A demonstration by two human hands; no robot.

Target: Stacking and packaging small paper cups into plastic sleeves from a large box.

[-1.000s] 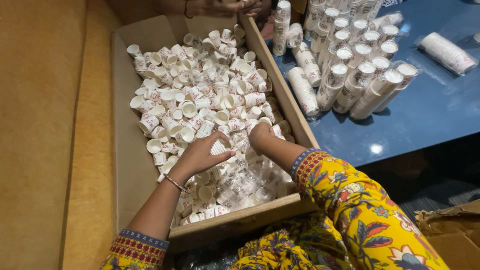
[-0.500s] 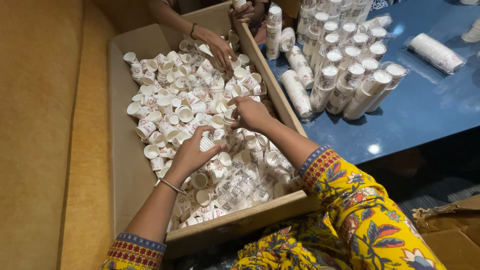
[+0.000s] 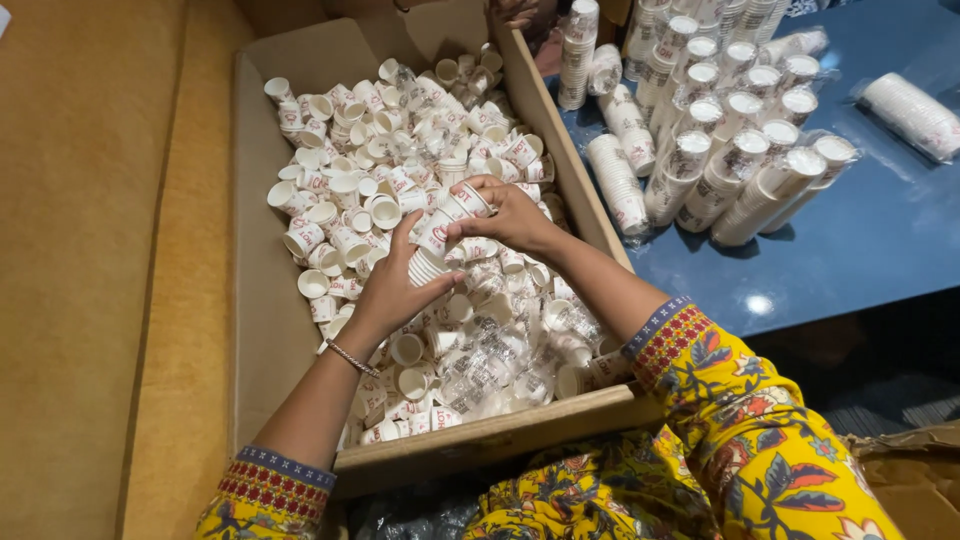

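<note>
1. While our left hand [image 3: 395,290] curls around a short stack of small white paper cups [image 3: 428,262], gripping it from below, our right hand [image 3: 510,212] pinches a single cup [image 3: 465,203] at the stack's upper end, fingers closed on its rim.
2. We hold both over the middle of a large open cardboard box [image 3: 262,330], which is filled with loose cups [image 3: 380,150] of the same kind, white with red print, lying every way up.
3. We wear a thin metal bangle [image 3: 352,357] on the left wrist, and yellow flowered sleeves [image 3: 740,400] with patterned cuffs.
4. Right of the box lies a blue table [image 3: 880,230]. On it we see long sleeves of stacked cups [image 3: 740,160] in clear plastic wrap, leaning side by side just beside the box wall, and one more wrapped sleeve [image 3: 910,112] lying well apart near the right edge.
5. At the top edge, beyond the box, another person's hand [image 3: 515,12] shows partly; we cannot tell whether it holds anything.
6. The box rests against a tan upholstered surface [image 3: 90,250] on our left.
7. A crumpled brown package [image 3: 910,470], perhaps cardboard, sits at the lower right corner.
</note>
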